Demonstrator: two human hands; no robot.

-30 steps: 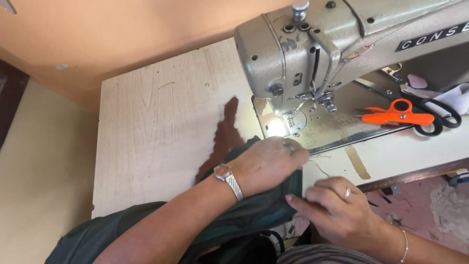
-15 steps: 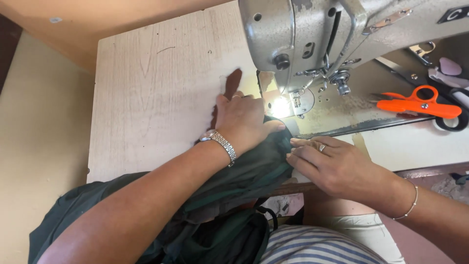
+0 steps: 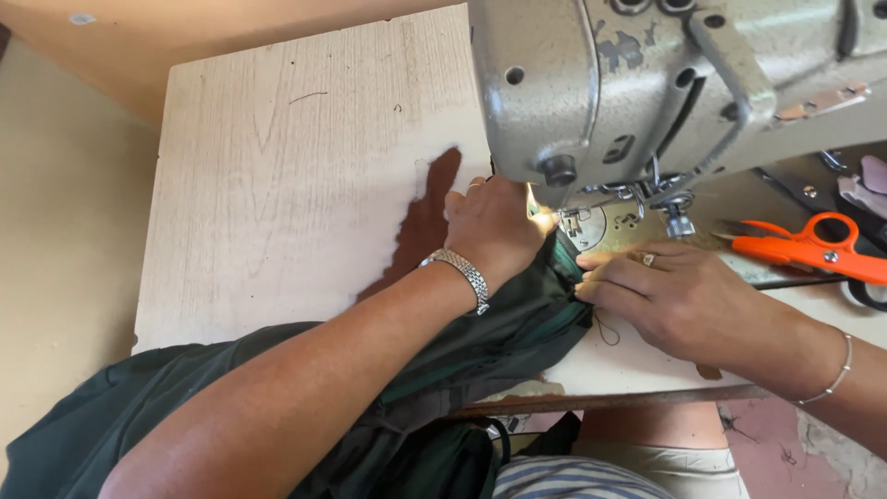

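Left hand: your left hand, with a silver link watch at the wrist, lies palm-down on the dark green woven fabric, fingers curled over it at about 9 o'clock of the needle area. It presses the cloth flat and clamps nothing else.

Right hand: your right hand, ring on one finger and a thin silver bangle at the wrist, pinches the folded edge of the fabric between thumb and fingertips, at about 5 o'clock of the presser foot.

Fabric: bunched under both hands, its leading edge just at the steel presser foot; the rest trails off the pale wooden tabletop toward 7 o'clock, over your lap.

Machine: the grey-green industrial sewing machine head hangs over the work, lamp lit beneath it. The needle itself is too small to make out.

Nearby: orange-handled thread snips lie at 3 o'clock, well apart from the cloth.

Risk, fingers: both sets of fingertips sit close to the foot; in my judgement a stitch run could catch them.

Risk, seam: the hanging weight may drag the fold crooked or pucker it.

Risk, thread: a loose thread by your right hand could snag.
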